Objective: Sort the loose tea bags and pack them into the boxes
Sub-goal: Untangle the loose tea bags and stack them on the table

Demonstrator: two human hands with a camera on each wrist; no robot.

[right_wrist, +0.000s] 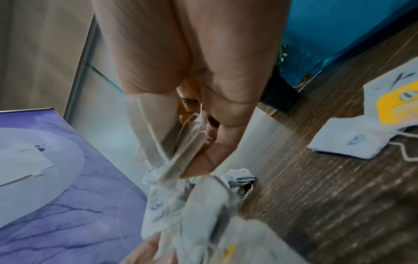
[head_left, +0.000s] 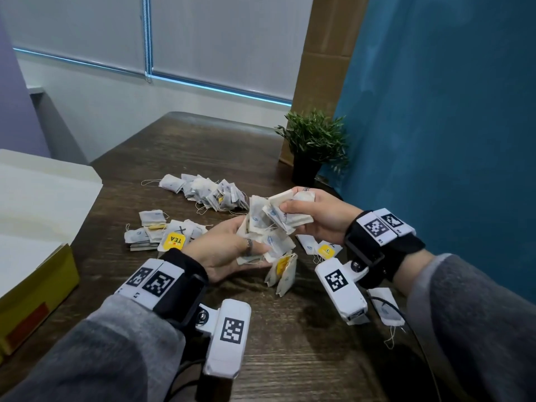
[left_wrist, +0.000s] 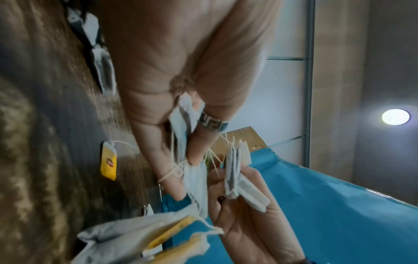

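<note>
L hand (head_left: 229,250) grips tangled tea bags (head_left: 262,227) w/ strings; R hand (head_left: 316,216) pinches a stack (head_left: 290,211) just above. Loose bags (head_left: 208,191) on tabletop (head_left: 290,343) beyond both hands.

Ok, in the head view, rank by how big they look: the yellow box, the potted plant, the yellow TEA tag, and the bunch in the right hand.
1. yellow box, though it sits nearer the camera and is cut off by the frame
2. potted plant
3. bunch of tea bags in the right hand
4. yellow TEA tag
</note>
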